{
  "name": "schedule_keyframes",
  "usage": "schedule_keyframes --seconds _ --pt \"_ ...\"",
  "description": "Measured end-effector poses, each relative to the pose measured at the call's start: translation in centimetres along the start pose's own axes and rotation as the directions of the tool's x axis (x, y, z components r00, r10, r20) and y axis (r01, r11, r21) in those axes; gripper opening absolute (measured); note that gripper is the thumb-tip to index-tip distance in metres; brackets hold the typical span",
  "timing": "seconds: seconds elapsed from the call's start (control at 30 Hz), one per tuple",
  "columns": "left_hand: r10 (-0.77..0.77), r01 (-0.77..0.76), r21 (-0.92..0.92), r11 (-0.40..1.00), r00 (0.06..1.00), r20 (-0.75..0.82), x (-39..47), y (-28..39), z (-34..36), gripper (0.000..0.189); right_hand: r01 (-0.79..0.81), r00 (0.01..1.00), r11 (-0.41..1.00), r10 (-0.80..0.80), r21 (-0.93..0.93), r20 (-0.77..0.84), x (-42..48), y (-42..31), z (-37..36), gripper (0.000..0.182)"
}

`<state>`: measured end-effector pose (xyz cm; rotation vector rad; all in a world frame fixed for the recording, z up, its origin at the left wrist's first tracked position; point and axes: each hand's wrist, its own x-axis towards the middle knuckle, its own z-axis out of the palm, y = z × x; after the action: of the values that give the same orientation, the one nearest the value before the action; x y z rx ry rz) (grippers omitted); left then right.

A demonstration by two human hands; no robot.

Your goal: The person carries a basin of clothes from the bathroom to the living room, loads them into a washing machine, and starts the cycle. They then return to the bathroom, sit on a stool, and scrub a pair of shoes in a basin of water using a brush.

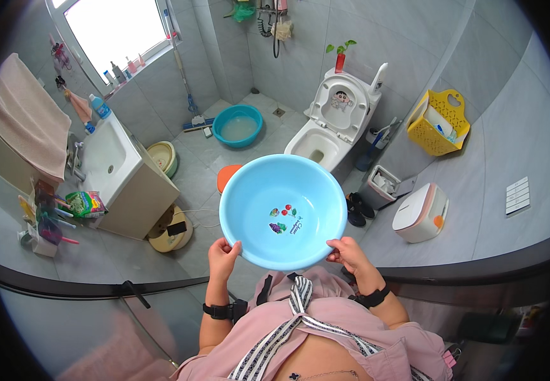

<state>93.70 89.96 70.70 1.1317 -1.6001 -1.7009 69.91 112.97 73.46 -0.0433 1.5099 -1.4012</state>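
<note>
A light blue plastic basin [256, 205] with printed fruit on its bottom is held up in front of my body. My left hand [225, 255] grips its rim at the lower left, thumb over the edge. On the lower right, my right hand [350, 255] pinches the same rim. Nothing lies inside the basin. It hides part of the floor, the front of the toilet [298, 143] and most of an orange stool or lid [228, 177].
A teal basin [222, 125] holding cloudy water stands on the floor near a mop [186, 85]. To the left is a washbasin cabinet [136, 200]. Black shoes [361, 205] and a grey trash bin [375, 195] stand right. A doorframe [422, 271] runs close around me.
</note>
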Motion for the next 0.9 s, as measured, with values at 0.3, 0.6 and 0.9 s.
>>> schedule_keyframes --seconds 0.3,0.6,0.9 --pt "0.106 -0.105 -0.026 0.994 0.993 0.052 -0.8 1.3 -0.1 0.015 -0.034 0.999 0.999 0.035 0.037 -0.020 0.1 0.1 0.2 0.026" --pt "-0.046 0.045 0.022 0.999 0.998 0.035 0.7 0.8 -0.2 0.018 0.046 0.998 0.998 -0.048 -0.044 -0.035 -0.1 -0.8 1.2 0.028" --pt "-0.169 0.162 0.171 0.972 0.985 0.028 2.1 0.4 -0.5 0.029 0.061 0.998 0.998 -0.061 -0.005 0.025 1.7 -0.3 1.2 0.033"
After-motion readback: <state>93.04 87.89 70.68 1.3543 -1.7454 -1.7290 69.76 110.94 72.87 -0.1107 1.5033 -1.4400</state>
